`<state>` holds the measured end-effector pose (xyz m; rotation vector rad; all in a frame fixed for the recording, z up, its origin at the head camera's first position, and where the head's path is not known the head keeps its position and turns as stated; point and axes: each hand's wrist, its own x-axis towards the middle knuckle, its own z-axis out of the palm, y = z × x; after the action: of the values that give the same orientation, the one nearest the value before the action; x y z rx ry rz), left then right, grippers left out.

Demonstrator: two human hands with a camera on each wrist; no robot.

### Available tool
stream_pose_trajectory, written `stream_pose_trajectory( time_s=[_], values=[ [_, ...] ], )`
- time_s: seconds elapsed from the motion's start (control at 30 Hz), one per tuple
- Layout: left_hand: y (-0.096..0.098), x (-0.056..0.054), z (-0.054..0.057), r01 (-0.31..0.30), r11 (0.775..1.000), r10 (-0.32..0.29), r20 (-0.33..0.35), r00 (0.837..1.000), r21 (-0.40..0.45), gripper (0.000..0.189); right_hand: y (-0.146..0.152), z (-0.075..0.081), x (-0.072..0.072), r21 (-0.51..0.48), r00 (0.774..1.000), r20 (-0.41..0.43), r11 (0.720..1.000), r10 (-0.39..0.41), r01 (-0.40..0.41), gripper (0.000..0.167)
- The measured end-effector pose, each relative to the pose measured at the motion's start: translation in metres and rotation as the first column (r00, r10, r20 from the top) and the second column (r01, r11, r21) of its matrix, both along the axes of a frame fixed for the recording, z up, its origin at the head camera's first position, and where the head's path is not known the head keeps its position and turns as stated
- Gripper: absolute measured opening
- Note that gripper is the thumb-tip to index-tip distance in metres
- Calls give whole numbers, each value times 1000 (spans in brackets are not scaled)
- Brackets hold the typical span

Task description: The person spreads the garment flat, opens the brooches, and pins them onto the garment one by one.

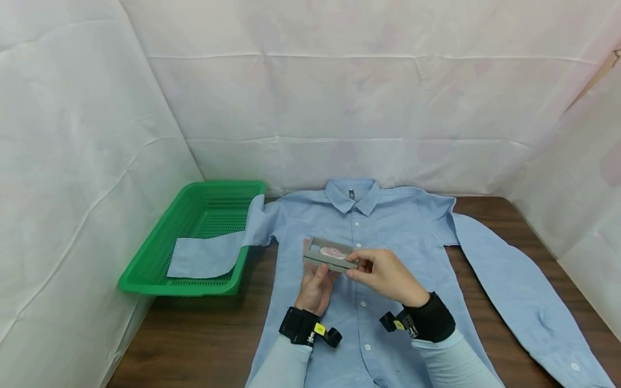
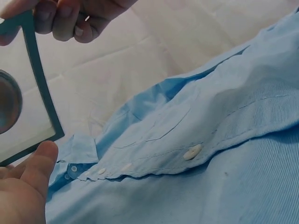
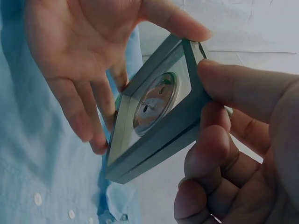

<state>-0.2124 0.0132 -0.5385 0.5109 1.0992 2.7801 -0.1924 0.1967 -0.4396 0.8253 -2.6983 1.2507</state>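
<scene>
A grey square display case [image 1: 321,263] with a clear window is held between both hands above the shirt front. An oval, pinkish badge [image 3: 156,103] shows inside its window. My left hand [image 1: 314,291] holds the case from below, thumb on the near edge and fingers at the far side. With thumb and curled forefinger, my right hand [image 1: 388,275] pinches the case's right edge. In the right wrist view a narrow seam runs along the case's side. Beneath the hands a light blue button-up shirt [image 1: 398,221] lies face up, collar away from me.
On the left stands a green plastic basket [image 1: 145,258], with one shirt sleeve [image 1: 204,256] draped into it. The other sleeve [image 1: 524,285] stretches across the brown wooden table [image 1: 194,345] to the right. White sheeting [image 1: 339,97] hangs behind and at both sides.
</scene>
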Motion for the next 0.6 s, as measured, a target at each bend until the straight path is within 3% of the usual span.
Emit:
stream_pose_trajectory(
  time_s=[0.13,0.33,0.6],
  values=[
    [-2,1,3,31,999,-31,-6,999,-10,97,2,2,-2,37,995,-95,999,-24,28,17],
    [-5,0,8,38,999,-39,-27,999,-39,92,6,3,-5,109,965,-257,990,-61,92,20],
    [-6,1,12,32,999,-31,17,999,-23,90,8,1,-6,151,941,-328,978,-86,142,20]
  ],
)
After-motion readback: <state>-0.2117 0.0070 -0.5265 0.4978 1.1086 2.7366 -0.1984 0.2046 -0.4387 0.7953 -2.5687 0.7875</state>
